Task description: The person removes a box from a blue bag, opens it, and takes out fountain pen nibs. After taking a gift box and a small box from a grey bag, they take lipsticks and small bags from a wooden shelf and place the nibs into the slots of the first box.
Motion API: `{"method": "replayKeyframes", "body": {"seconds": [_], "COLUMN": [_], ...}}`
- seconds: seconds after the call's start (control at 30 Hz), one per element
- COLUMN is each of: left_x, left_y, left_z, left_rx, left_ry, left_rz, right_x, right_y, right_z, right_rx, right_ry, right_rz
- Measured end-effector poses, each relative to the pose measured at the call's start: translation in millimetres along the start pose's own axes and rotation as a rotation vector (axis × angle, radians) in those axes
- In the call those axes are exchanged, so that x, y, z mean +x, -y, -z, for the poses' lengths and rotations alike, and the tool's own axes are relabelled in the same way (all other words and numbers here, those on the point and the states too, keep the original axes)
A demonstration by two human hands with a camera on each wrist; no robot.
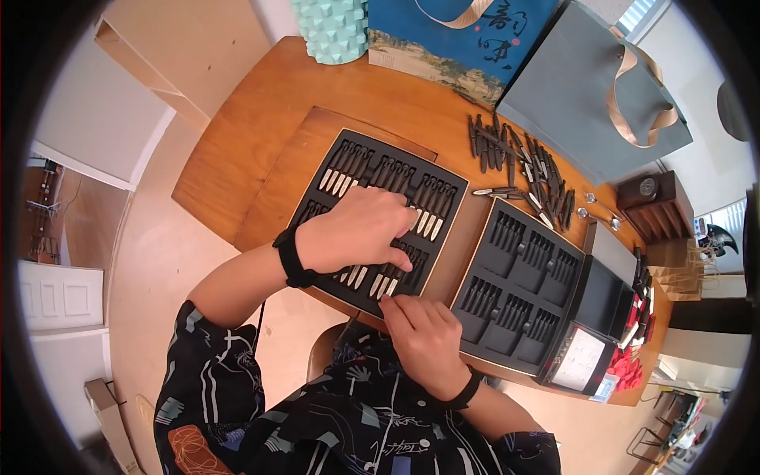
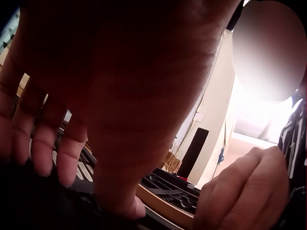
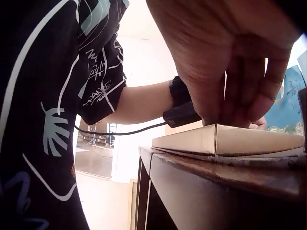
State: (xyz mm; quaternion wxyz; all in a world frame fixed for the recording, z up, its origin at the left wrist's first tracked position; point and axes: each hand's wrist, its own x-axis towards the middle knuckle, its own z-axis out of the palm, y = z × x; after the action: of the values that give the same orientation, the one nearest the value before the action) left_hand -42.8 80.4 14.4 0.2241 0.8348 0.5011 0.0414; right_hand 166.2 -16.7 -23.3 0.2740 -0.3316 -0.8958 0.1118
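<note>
A black tray (image 1: pixel 412 297) with a gold rim holds rows of small knives (image 1: pixel 380 285) with dark handles and silver blades. My left hand (image 1: pixel 348 229) lies palm down over its middle, fingers fairly straight and spread, fingertips at the knives. In the left wrist view, the fingers (image 2: pixel 43 148) and thumb hang down over the slots. My right hand (image 1: pixel 427 340) is at the tray's near right corner, its fingertips beside the blade tips. From the right wrist view, its fingers (image 3: pixel 261 91) point down just inside the gold edge (image 3: pixel 192 139); their tips are partly hidden.
To the right stands a second tray (image 1: pixel 546 309) with dark forks in its slots. Behind it lies a loose pile of dark-handled cutlery (image 1: pixel 538 182). Gift bags (image 1: pixel 586 87), a turquoise vase (image 1: pixel 332 32) and a wooden box (image 1: pixel 653 202) stand along the table's far side.
</note>
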Motion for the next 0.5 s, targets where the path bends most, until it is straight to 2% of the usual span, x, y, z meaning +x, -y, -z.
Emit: {"method": "replayKeyframes", "body": {"seconds": [0.27,0.5], "left_x": [2,9], "left_y": [-7,-6], "left_z": [-9,-6], "left_rx": [0.114,0.138], "left_ry": [-0.062,-0.003], "left_rz": [-0.001,-0.005], "right_x": [-5,-6], "right_y": [2,11], "right_z": [-9,-7], "right_rx": [0.009,-0.058], "right_ry": [0.045,0.056], "right_rz": [-0.024,-0.062]}}
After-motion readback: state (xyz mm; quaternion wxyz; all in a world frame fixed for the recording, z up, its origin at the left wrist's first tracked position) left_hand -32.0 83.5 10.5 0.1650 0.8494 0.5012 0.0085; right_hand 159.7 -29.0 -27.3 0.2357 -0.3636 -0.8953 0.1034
